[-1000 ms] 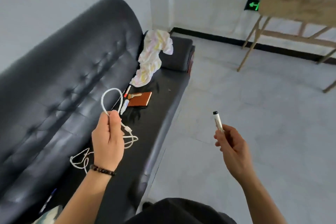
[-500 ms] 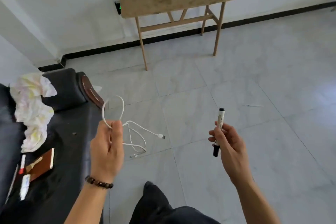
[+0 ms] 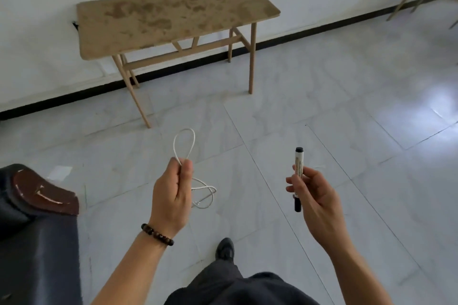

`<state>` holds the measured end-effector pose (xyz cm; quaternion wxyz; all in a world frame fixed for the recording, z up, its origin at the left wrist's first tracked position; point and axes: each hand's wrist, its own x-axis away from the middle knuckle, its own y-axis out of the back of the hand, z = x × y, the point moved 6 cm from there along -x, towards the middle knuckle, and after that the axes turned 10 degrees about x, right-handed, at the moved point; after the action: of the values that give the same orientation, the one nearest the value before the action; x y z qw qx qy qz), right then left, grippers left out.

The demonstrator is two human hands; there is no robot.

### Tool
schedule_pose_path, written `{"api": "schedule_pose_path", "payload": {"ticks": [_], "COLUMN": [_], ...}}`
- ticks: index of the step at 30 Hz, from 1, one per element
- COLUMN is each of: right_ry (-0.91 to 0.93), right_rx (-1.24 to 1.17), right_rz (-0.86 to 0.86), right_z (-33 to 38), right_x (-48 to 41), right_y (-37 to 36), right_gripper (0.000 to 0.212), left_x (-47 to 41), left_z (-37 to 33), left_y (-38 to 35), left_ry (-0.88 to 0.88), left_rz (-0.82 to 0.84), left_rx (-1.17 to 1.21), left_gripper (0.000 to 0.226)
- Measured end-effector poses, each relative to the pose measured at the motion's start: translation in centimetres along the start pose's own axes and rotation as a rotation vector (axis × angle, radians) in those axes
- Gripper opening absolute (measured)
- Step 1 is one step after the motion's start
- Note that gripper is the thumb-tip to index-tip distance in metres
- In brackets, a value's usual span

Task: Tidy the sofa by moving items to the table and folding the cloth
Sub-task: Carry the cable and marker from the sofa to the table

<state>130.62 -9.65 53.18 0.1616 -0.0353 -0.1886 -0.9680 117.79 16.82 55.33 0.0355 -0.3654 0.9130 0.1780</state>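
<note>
Cable (image 3: 185,129) pinched in my left hand (image 3: 171,193); marker (image 3: 299,168) gripped upright in my right hand (image 3: 314,195); bench (image 3: 173,17) ahead, well apart.

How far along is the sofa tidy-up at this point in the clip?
Done: nothing delivered yet; neither item has reached the table. In hand: the left hand pinches a white cable, the right hand holds a marker, the table ahead across the floor. Left: setting both down and folding the cloth, which is out of view; only the sofa's end shows.
</note>
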Motion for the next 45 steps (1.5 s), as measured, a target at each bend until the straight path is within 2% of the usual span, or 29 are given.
{"api": "schedule_pose_path", "payload": {"ticks": [3, 7, 12, 16, 20, 22, 28, 35, 40, 45], "right_ry": [0.011, -0.019, -0.072, -0.071, -0.008, 0.026, 0.101, 0.118, 0.17, 0.113], "right_rx": [-0.031, -0.123, -0.174, -0.17, -0.103, -0.083, 0.002, 0.041, 0.063, 0.072], "right_rz": [-0.077, -0.17, -0.169, -0.092, 0.02, 0.056, 0.154, 0.181, 0.202, 0.202], "right_z": [1.1, 0.5, -2.2, -0.4, 4.4, 6.8, 9.4, 12.3, 17.3, 19.0], "right_x": [-6.1, -15.1, -29.9, -43.1, -55.7, -61.1, -76.4, -94.7, -106.7, -118.0], "right_y": [1.9, 3.3, 4.1, 4.8, 4.9, 4.5, 1.0, -3.0, -4.2, -6.2], "right_gripper": [0.012, 0.018, 0.017, 0.014, 0.011, 0.011, 0.01, 0.01, 0.012, 0.009], "left_x": [-7.3, -16.6, -28.7, -39.2, -48.9, -52.7, -63.8, -81.4, -94.9, -106.5], "left_z": [-0.8, -0.5, 1.9, 0.5, -2.0, -2.4, 1.3, 5.5, 5.8, 5.8], "left_y": [-3.8, -9.4, -17.1, -22.1, -25.4, -26.6, -30.3, -34.7, -37.9, -40.8], "left_ry": [-0.019, -0.072, -0.017, -0.02, -0.071, -0.07, -0.028, -0.011, 0.031, -0.017], "left_rz": [0.056, 0.108, 0.119, 0.098, 0.004, -0.038, -0.156, -0.181, -0.169, -0.162], "left_rx": [0.015, 0.084, 0.075, 0.03, 0.013, 0.011, 0.04, 0.09, 0.144, 0.154], "left_gripper": [0.032, 0.023, 0.019, 0.021, 0.031, 0.029, 0.022, 0.023, 0.015, 0.015]}}
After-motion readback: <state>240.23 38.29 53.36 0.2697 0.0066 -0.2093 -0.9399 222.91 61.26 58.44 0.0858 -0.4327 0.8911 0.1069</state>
